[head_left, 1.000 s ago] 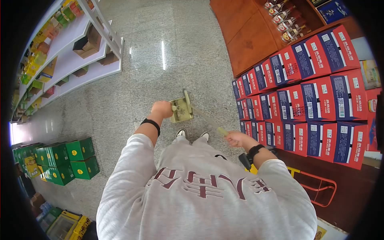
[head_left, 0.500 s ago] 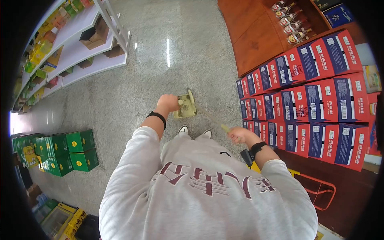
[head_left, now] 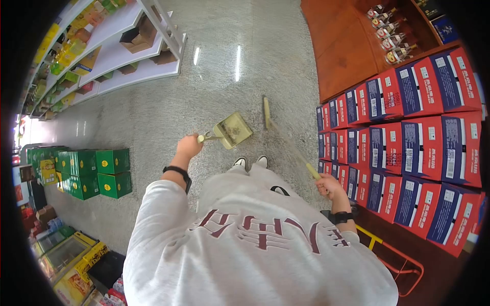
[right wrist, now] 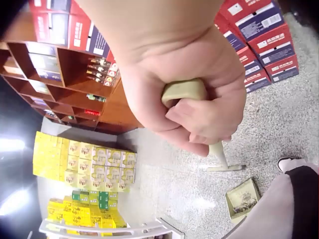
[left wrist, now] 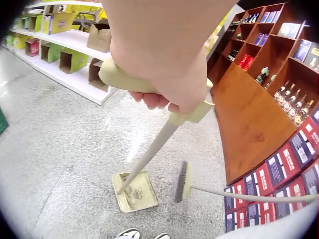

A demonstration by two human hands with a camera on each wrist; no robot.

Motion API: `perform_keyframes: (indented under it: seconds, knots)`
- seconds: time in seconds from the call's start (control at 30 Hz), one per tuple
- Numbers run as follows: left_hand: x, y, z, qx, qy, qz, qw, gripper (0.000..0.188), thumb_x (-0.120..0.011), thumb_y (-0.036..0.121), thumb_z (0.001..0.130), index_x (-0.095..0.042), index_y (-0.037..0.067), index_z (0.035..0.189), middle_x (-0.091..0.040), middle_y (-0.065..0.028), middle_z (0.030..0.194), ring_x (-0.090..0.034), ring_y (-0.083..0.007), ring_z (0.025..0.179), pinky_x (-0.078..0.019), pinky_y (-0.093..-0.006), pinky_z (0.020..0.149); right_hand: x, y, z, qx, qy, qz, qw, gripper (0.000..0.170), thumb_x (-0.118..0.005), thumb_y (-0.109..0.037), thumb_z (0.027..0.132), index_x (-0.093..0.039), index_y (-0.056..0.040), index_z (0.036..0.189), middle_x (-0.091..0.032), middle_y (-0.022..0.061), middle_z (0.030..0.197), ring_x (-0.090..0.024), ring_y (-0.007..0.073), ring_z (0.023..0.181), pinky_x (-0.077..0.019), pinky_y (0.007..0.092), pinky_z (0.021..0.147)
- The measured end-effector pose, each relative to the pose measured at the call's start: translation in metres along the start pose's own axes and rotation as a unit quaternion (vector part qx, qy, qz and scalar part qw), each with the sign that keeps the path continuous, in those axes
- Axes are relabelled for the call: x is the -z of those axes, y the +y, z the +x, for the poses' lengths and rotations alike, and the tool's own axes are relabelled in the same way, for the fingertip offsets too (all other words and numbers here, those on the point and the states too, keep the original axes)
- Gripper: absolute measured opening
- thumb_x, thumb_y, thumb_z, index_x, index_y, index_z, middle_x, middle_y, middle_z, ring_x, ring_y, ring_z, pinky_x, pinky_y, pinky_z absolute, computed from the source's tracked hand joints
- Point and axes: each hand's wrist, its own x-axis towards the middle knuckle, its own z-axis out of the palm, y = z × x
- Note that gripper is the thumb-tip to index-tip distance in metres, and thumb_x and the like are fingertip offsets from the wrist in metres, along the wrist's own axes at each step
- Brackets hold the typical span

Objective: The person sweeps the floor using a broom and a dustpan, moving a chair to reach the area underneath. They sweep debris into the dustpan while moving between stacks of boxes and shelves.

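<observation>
Yellow-green plastic is noted in the dustpan (head_left: 235,127) and in the broom (head_left: 266,114), both found low over the speckled stone floor (head_left: 204,97) ahead of a pair of black-and-white shoes (head_left: 240,162). The dustpan's grip (left wrist: 124,79) is grasped by the left hand (head_left: 189,146), with the fingers curled round it. The upper end of the broom handle (head_left: 312,170) is enclosed by the right hand (head_left: 330,187), its fingers wrapped over the end. Dark loose debris (left wrist: 135,193) is contained in the dustpan, whose open tray is faced upward. The broom head is positioned just beside the dustpan, on the right-hand side, with a strip of floor seen between them; whether the floor is touched by the bristles cannot be told.

Red-and-blue cartons (head_left: 412,137) are stacked in rows at the right, against a brown wooden cabinet (head_left: 342,46) in which glass bottles (head_left: 392,41) are held. At the left, green cartons (head_left: 113,173) are stacked on the floor, and a white shelving unit (head_left: 115,56) is stocked with bottles and boxes.
</observation>
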Motion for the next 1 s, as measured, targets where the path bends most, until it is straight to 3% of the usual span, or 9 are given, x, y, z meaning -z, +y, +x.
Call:
perform_keyframes:
  seconds: [0.03, 0.1, 0.3, 0.37, 0.57, 0.77, 0.83, 1.0]
  knots:
    - [0.003, -0.004, -0.01, 0.039, 0.007, -0.012, 0.999, 0.026, -0.055, 0.03, 0.075, -0.061, 0.012, 0.094, -0.064, -0.015, 0.09, -0.061, -0.0331, 0.086, -0.0488, -0.044, 0.075, 0.002, -0.007, 0.005, -0.002, -0.006, -0.002, 1.0, 0.017, -0.055, -0.002, 0.075, -0.052, -0.003, 0.092, -0.041, -0.0018, 0.054, -0.034, 0.0073, 0.037, -0.0242, 0.0231, 0.033]
    - [0.008, -0.012, -0.023, 0.086, 0.013, -0.024, 0.996, 0.027, -0.055, 0.03, 0.076, -0.061, 0.012, 0.094, -0.064, -0.0151, 0.09, -0.061, -0.0336, 0.085, -0.0487, -0.044, 0.075, 0.005, -0.031, 0.022, 0.05, 0.044, -0.202, 0.977, 0.009, -0.056, -0.004, 0.074, -0.052, -0.0015, 0.082, -0.044, 0.0021, 0.055, -0.038, 0.0116, 0.037, -0.0269, 0.0281, 0.033]
    - [0.024, -0.05, -0.047, 0.192, 0.057, -0.001, 0.98, 0.03, -0.056, 0.031, 0.075, -0.059, 0.01, 0.097, -0.064, -0.0177, 0.087, -0.061, -0.0361, 0.084, -0.0484, -0.0457, 0.074, 0.004, -0.081, 0.098, 0.043, 0.057, -0.284, 0.956, 0.008, -0.056, -0.004, 0.073, -0.052, 0.0004, 0.068, -0.048, 0.0063, 0.051, -0.044, 0.0166, 0.038, -0.0312, 0.032, 0.034]
    - [0.03, -0.07, -0.047, 0.214, 0.056, 0.004, 0.975, 0.028, -0.055, 0.031, 0.076, -0.059, 0.011, 0.095, -0.064, -0.0159, 0.088, -0.061, -0.0349, 0.084, -0.0491, -0.0437, 0.074, -0.029, -0.109, 0.086, 0.039, 0.075, -0.321, 0.943, 0.01, -0.055, -0.004, 0.073, -0.052, -0.0003, 0.065, -0.048, 0.0074, 0.049, -0.044, 0.0173, 0.037, -0.032, 0.0327, 0.034]
    - [0.047, -0.146, -0.037, 0.178, 0.014, 0.033, 0.983, 0.027, -0.056, 0.031, 0.075, -0.061, 0.012, 0.094, -0.064, -0.0151, 0.088, -0.062, -0.033, 0.084, -0.0494, -0.0429, 0.073, -0.102, -0.121, 0.124, 0.002, 0.087, -0.191, 0.978, 0.011, -0.055, -0.003, 0.073, -0.049, -0.0003, 0.064, -0.046, 0.0059, 0.052, -0.043, 0.0146, 0.041, -0.0318, 0.0281, 0.036]
    - [0.045, -0.238, -0.018, 0.124, -0.003, 0.031, 0.992, 0.025, -0.055, 0.029, 0.076, -0.062, 0.011, 0.092, -0.065, -0.0143, 0.087, -0.062, -0.0326, 0.083, -0.0495, -0.0425, 0.073, -0.224, -0.126, 0.147, -0.008, 0.089, -0.279, 0.956, 0.008, -0.055, -0.003, 0.075, -0.048, -0.0022, 0.071, -0.045, 0.0042, 0.057, -0.041, 0.0133, 0.043, -0.032, 0.027, 0.037]
    - [0.047, -0.252, -0.018, 0.134, -0.02, 0.016, 0.991, 0.024, -0.055, 0.028, 0.076, -0.062, 0.011, 0.092, -0.065, -0.0141, 0.087, -0.062, -0.0324, 0.083, -0.0496, -0.0423, 0.073, -0.261, -0.117, 0.157, 0.022, 0.045, -0.344, 0.938, 0.01, -0.056, -0.004, 0.076, -0.046, -0.0031, 0.08, -0.043, 0.0034, 0.06, -0.039, 0.0134, 0.043, -0.0323, 0.0279, 0.038]
    - [0.047, -0.281, -0.017, 0.135, -0.033, -0.019, 0.99, 0.023, -0.055, 0.026, 0.076, -0.063, 0.011, 0.09, -0.065, -0.014, 0.088, -0.062, -0.032, 0.083, -0.0497, -0.0419, 0.074, -0.349, -0.114, 0.129, -0.01, -0.03, -0.389, 0.921, 0.017, -0.056, -0.004, 0.076, -0.044, -0.0043, 0.089, -0.041, 0.0021, 0.062, -0.036, 0.0118, 0.042, -0.0294, 0.0261, 0.036]
